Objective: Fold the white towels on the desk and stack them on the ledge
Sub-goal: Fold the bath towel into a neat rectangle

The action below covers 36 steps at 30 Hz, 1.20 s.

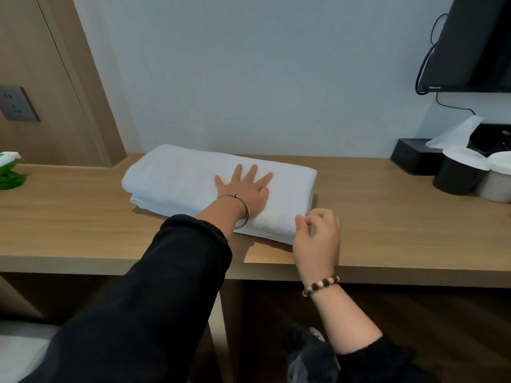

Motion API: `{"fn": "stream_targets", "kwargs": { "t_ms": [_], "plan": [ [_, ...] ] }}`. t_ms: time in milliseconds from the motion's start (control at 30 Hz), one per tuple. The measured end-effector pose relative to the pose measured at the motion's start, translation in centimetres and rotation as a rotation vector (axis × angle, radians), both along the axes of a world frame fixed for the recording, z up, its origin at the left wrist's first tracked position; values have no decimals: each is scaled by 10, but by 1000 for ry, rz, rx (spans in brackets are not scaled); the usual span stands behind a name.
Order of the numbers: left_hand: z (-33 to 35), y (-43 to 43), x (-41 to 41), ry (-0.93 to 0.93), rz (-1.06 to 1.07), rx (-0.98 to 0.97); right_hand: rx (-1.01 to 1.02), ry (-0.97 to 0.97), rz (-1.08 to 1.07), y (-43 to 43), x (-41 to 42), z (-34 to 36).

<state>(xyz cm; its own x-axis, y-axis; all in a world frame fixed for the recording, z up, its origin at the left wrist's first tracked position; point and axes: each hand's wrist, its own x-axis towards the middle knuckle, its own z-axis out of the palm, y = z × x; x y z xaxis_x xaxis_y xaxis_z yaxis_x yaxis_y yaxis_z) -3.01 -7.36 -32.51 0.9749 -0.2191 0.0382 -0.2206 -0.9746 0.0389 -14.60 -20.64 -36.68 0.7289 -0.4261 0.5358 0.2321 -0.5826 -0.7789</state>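
Spread flat, the left hand presses down, gripping nothing. On the desk lies the folded white towel under it, and the right hand curls by its corner; I cannot tell if it pinches. A hard tug could pull the folds open.

Your towel is plain white, your bench light wood-grain, your sleeve black, your bead bracelet brown and cream.

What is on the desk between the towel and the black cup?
Nothing. In the head view, only bare desk lies between the towel and the black cup.
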Motion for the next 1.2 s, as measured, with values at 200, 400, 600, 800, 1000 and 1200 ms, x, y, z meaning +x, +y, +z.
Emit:
{"fn": "stream_targets", "kwargs": {
  "t_ms": [200, 400, 600, 800, 1000, 1200],
  "plan": [
    [0, -10, -4, 17, 84, -48, 70, 283, 82, -10, 28, 19],
    [11, -29, -15, 40, 185, -124, 378, 363, 0, -25, 47, 19],
    [27, 46, 1, -1, 107, 91, 142, 332, -353, -71, 72, 42],
    [8, 68, -6, -44, 64, 108, -335, 374, -345, -58, 102, 73],
    [5, 64, -10, -62, 73, 95, -793, 512, 277, 4, 136, 81],
    [13, 104, 6, -34, 91, 100, -896, 578, 285, -4, 150, 38]
  ]
}}
